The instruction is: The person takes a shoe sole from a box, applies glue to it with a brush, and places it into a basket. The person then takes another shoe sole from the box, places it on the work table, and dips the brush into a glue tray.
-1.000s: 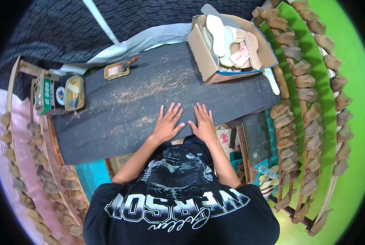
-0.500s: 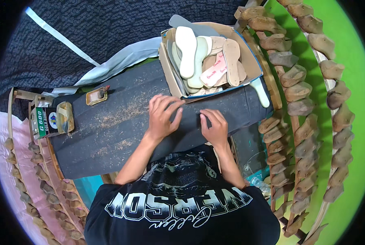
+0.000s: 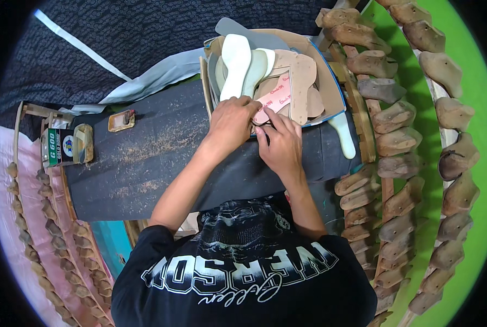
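Observation:
A cardboard box (image 3: 332, 76) full of insoles sits at the far edge of the table. In it I see a white insole (image 3: 236, 62), a grey one (image 3: 249, 31), beige ones (image 3: 302, 87) and a pale piece with red print (image 3: 276, 99). Over the box's near edge is my left hand (image 3: 230, 124), its fingers curled beside the printed piece. My right hand (image 3: 281, 143) is close by, thumb and fingers pinched together at the same edge. What either hand holds is hidden by the fingers.
Dark cloth (image 3: 140, 180) with scattered shavings covers the table. At its left are a small tray (image 3: 122, 120) and a green-and-black box (image 3: 58, 147). A white insole (image 3: 341, 133) lies right of the cardboard box. Racks of wooden shoe lasts (image 3: 398, 117) flank both sides.
Both hands have moved forward and closer together, from above the cloth to the near edge of the box. Their fingers have closed there. The whole view has shifted slightly.

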Available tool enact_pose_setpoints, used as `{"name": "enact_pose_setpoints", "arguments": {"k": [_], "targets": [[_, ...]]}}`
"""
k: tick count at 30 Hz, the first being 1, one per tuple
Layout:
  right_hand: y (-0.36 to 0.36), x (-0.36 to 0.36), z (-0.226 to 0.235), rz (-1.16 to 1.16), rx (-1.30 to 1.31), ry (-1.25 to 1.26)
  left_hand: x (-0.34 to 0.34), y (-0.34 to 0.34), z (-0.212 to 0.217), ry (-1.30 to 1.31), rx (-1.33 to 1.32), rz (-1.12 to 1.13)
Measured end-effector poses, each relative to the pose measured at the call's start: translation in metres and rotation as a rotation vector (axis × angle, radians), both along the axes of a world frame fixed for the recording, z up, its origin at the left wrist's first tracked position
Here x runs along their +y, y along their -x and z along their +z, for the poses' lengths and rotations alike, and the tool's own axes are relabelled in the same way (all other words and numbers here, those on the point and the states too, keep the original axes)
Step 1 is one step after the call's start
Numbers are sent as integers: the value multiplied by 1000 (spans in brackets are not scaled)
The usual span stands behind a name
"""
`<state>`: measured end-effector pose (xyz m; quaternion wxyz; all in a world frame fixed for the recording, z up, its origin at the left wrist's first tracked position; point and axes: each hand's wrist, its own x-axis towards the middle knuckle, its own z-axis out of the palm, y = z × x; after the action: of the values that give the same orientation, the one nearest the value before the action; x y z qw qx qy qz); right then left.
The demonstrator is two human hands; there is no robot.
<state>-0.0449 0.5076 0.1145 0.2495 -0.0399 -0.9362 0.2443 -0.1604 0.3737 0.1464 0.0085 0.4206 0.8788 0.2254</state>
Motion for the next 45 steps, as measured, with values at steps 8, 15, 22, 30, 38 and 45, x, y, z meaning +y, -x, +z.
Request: {"name": "enact_pose_setpoints", "arguments": {"k": [8,15,22,30,38,45], "targets": [[-6,3,0,59,89,44,-4,-2,10,-117,3,20],[-14,-2,9,179,220,257,-28,-17,18,-444,67,-4],[-14,-10,2,76,180,273,-87,-44,44,-642,201,105],[-11,-84,12,206,237,226,-221,-70,21,-958,-152,290],[-5,-205,-13,340,226,483,-384,-78,-44,-1227,-621,295],[19,-312,-84,221,86,785,-460,-83,-75,-949,-1200,413]]}}
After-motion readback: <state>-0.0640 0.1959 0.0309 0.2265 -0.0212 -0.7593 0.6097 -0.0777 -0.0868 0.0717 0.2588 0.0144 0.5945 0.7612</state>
